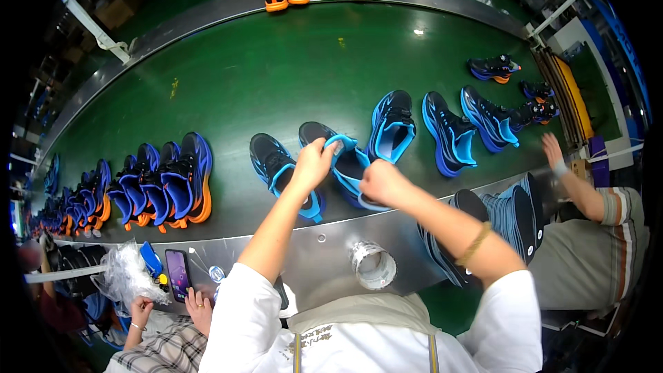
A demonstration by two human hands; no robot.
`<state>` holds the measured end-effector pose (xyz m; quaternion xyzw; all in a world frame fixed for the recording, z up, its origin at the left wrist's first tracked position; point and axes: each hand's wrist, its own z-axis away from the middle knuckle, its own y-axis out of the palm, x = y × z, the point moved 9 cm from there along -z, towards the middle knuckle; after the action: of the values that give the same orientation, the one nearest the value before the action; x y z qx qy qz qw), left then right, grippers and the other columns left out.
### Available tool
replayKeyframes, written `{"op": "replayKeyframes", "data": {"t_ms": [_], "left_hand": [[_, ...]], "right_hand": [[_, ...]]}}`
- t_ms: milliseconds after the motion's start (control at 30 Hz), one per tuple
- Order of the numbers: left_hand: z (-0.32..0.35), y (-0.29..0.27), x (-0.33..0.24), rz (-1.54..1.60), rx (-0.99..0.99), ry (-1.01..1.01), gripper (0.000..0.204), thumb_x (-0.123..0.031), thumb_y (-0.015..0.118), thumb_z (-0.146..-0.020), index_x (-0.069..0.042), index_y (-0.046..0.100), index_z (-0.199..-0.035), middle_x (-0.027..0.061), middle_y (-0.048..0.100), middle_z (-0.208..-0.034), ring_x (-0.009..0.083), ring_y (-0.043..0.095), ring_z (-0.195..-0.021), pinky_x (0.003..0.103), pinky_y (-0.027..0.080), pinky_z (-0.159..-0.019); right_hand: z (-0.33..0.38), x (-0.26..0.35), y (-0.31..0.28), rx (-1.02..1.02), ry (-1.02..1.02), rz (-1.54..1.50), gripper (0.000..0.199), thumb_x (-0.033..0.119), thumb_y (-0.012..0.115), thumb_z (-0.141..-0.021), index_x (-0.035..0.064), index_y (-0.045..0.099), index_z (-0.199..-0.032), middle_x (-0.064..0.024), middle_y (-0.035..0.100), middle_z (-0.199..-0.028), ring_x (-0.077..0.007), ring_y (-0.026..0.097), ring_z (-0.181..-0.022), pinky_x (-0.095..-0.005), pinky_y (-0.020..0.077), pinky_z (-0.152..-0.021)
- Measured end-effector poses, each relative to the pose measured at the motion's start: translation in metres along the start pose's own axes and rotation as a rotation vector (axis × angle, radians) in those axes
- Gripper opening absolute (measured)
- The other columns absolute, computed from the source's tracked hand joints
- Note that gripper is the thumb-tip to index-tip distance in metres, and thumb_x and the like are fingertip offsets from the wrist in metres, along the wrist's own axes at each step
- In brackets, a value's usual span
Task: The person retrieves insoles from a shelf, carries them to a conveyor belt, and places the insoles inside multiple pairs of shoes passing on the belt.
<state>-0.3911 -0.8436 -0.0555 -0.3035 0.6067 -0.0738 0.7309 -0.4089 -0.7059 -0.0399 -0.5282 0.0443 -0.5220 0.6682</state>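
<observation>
A black sneaker with a light blue lining (pixel 351 164) lies on the green belt in front of me, toe pointing away. My left hand (pixel 314 164) pinches the upper edge of its opening near the tongue. At the heel side of the same opening, my right hand (pixel 384 183) is closed on the collar, fingers partly hidden. Just left, partly behind my left forearm, rests a matching blue-black sneaker (pixel 271 155). Another blue-black sneaker (pixel 392 121) stands close on the right, its opening toward me.
More sneakers (pixel 442 131) sit to the right; orange-soled ones (pixel 186 179) line the left. A tape roll (pixel 373 266), stacked insoles (pixel 507 217) and a phone (pixel 177 274) lie along the metal edge (pixel 304 252). Co-workers' hands show at left (pixel 199 311) and right (pixel 552 152).
</observation>
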Motion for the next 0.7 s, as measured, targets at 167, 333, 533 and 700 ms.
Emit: {"op": "replayKeyframes", "data": {"t_ms": [167,333,533,700], "left_hand": [[-0.004,-0.003,0.016,0.063,0.11,-0.09,0.036,-0.031,0.054,-0.085,0.001,0.049,-0.069,0.0032,0.039,-0.053,0.0106,0.037,-0.052,0.032,0.032,-0.046],[0.005,0.001,0.016,0.055,0.078,-0.132,0.037,-0.033,0.049,-0.086,0.004,0.052,-0.084,0.0227,0.057,-0.073,0.0341,0.058,-0.074,0.039,0.043,-0.065],[0.015,-0.007,0.023,0.126,-0.103,-0.182,0.039,-0.033,0.048,-0.087,0.003,0.053,-0.102,0.0203,0.058,-0.075,0.0313,0.059,-0.073,0.035,0.044,-0.065],[0.011,0.002,0.024,0.182,-0.043,-0.177,0.038,-0.031,0.05,-0.088,0.005,0.053,-0.1,0.0128,0.055,-0.07,0.0191,0.051,-0.068,0.029,0.041,-0.061]], "right_hand": [[-0.01,0.025,0.044,-0.244,-0.254,0.317,0.013,0.006,0.053,-0.072,-0.004,0.06,-0.079,-0.0222,0.047,-0.099,-0.0326,0.049,-0.094,-0.0374,0.0452,-0.08],[0.008,0.024,0.02,-0.258,-0.127,0.409,0.019,0.014,0.056,-0.076,-0.0033,0.061,-0.084,-0.021,0.05,-0.098,-0.0335,0.05,-0.094,-0.0371,0.0461,-0.079],[-0.004,0.023,0.031,0.127,-0.024,0.456,0.02,0.012,0.056,-0.073,-0.0022,0.064,-0.085,-0.0181,0.057,-0.086,-0.0303,0.056,-0.086,-0.0343,0.0488,-0.074],[-0.022,0.024,0.04,-0.156,-0.278,0.512,0.014,0.007,0.053,-0.071,0.0001,0.064,-0.077,-0.0162,0.056,-0.086,-0.027,0.056,-0.081,-0.0331,0.0493,-0.068]]}}
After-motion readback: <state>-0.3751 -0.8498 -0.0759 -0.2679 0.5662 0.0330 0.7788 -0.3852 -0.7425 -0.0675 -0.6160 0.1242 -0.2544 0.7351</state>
